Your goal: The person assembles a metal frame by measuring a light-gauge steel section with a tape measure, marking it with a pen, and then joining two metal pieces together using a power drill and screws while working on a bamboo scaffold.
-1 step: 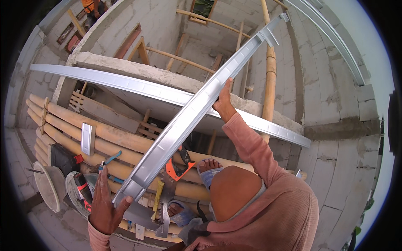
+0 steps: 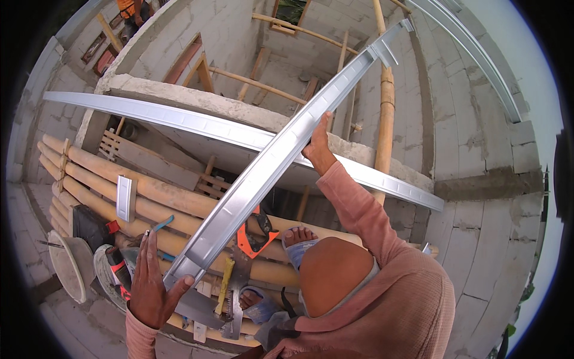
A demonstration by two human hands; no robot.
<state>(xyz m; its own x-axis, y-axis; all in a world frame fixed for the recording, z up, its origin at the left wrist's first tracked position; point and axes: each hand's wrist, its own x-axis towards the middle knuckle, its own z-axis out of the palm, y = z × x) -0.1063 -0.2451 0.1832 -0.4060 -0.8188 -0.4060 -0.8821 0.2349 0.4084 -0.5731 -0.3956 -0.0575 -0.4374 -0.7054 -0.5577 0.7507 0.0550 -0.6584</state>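
A long silver metal channel [image 2: 256,176] slants from the lower left to the upper right, crossing over a second metal channel [image 2: 179,115] laid along the top of the block wall. My right hand [image 2: 321,146] grips the slanting channel near its middle, fingers partly hidden beneath it. At its near end is my left hand [image 2: 152,281], fingers stretched out and thumb apart against the channel's edge. A small pale tip shows by the left fingertips, too small to name. Blue-handled pliers [image 2: 162,223] lie beside those fingers. Close to the channel's near end is an orange-handled handsaw [image 2: 256,244].
Bamboo poles [image 2: 173,194] form the platform under my sandalled feet. A bucket [image 2: 67,269], a red-and-black power tool [image 2: 119,269], a short metal offcut [image 2: 125,198] and a yellow-handled tool [image 2: 226,284] are around me. An upright bamboo pole [image 2: 385,113] stands ahead. Another person [image 2: 128,9] is at far left.
My left hand has shifted slightly up and to the right at the channel's near end. The right hand and the channel look almost still.
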